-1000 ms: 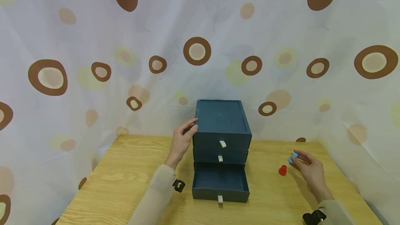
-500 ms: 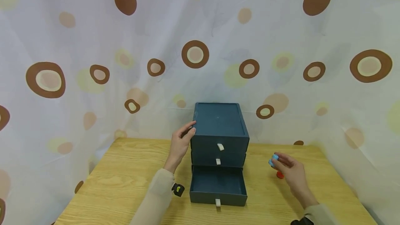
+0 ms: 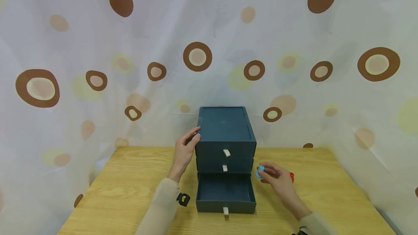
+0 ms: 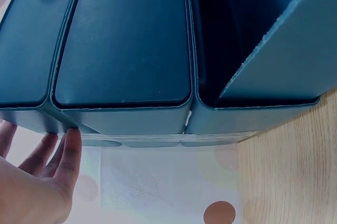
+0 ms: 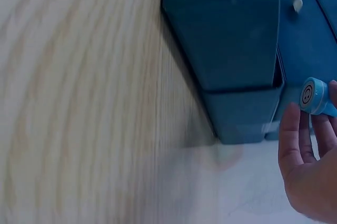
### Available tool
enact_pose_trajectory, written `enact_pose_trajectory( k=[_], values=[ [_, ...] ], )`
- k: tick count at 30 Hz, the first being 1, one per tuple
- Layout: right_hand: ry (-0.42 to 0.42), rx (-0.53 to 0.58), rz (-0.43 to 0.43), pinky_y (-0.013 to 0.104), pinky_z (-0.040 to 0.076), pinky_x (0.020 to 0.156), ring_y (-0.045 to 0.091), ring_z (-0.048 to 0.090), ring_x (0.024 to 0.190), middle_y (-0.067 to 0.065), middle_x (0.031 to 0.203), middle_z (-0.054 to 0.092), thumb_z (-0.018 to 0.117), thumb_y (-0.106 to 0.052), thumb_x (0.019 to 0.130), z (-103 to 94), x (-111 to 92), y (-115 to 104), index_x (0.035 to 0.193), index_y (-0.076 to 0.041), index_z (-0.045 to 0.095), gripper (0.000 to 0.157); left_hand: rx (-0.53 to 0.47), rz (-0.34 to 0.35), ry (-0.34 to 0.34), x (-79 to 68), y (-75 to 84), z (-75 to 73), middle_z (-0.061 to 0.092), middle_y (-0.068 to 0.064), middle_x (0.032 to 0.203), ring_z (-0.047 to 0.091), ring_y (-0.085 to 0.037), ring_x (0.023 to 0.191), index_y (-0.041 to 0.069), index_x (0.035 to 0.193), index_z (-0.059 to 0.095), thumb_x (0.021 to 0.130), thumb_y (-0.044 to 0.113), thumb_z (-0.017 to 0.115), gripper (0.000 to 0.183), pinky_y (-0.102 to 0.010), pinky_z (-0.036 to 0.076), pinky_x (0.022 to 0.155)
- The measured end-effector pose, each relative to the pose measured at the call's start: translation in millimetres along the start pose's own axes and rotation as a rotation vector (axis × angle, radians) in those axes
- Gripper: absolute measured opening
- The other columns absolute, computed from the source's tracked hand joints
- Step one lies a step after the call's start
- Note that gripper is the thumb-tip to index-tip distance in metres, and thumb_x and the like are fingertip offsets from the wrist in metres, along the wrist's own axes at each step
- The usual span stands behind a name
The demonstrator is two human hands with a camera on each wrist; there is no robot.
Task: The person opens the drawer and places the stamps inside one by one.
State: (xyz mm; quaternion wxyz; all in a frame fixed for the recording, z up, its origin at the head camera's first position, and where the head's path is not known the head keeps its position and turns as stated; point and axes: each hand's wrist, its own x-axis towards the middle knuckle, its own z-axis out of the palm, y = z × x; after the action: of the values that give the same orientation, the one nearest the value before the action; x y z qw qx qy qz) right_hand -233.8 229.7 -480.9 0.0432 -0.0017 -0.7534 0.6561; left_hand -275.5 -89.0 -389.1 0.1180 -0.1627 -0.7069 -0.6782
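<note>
A dark blue three-drawer unit stands on the table with its bottom drawer pulled out; nothing shows inside that drawer. My left hand rests its fingertips against the unit's upper left side, fingers fairly straight, as the left wrist view also shows. Between thumb and fingers, my right hand pinches a small light blue toy stamp, just right of the open drawer. Its round end with a smiley face shows on the stamp in the right wrist view. Behind the right hand, a red piece is partly hidden.
The two upper drawers are shut, each with a white pull tab. The wooden table extends to both sides of the unit. A white curtain with brown and beige spots hangs behind it and along the sides.
My right hand has carried the blue stamp leftward, past the red piece, to beside the open drawer. The left hand stays at the unit's side. The head view has shifted slightly.
</note>
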Motion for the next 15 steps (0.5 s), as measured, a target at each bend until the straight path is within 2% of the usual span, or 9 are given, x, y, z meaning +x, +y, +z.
enact_pose_trajectory(
  k=[5,11,15],
  values=[
    [-0.023,-0.026,0.011,0.032,0.058,0.078,0.007,0.068,0.087,0.01,0.111,0.072,0.072,-0.017,0.09,15.8,-5,-2,0.126,0.0,0.061,0.041,0.022,-0.016,0.001,-0.4,-1.6,-1.7,0.051,-0.011,0.146,0.052,-0.029,0.126,0.006,0.138,0.057,0.1,0.019,0.057,0.04,-0.031,0.043,0.092],
    [-0.061,-0.065,-0.041,0.025,0.056,0.079,0.005,0.065,0.093,0.014,0.114,0.07,0.074,-0.019,0.088,31.6,-9,-5,0.121,-0.004,0.066,0.037,0.03,0.001,-0.006,2.7,-2.6,-2.3,0.051,-0.01,0.146,0.052,-0.028,0.129,0.006,0.138,0.057,0.1,0.02,0.058,0.04,-0.037,0.044,0.103],
    [-0.08,-0.107,-0.057,0.025,0.054,0.077,0.005,0.065,0.094,0.012,0.113,0.07,0.075,-0.022,0.087,40.5,-11,-7,0.117,-0.007,0.068,0.035,0.023,0.006,-0.004,2.8,-1.7,-2.4,0.052,-0.011,0.145,0.052,-0.028,0.129,0.005,0.137,0.057,0.1,0.018,0.058,0.04,-0.039,0.044,0.105]
  ],
)
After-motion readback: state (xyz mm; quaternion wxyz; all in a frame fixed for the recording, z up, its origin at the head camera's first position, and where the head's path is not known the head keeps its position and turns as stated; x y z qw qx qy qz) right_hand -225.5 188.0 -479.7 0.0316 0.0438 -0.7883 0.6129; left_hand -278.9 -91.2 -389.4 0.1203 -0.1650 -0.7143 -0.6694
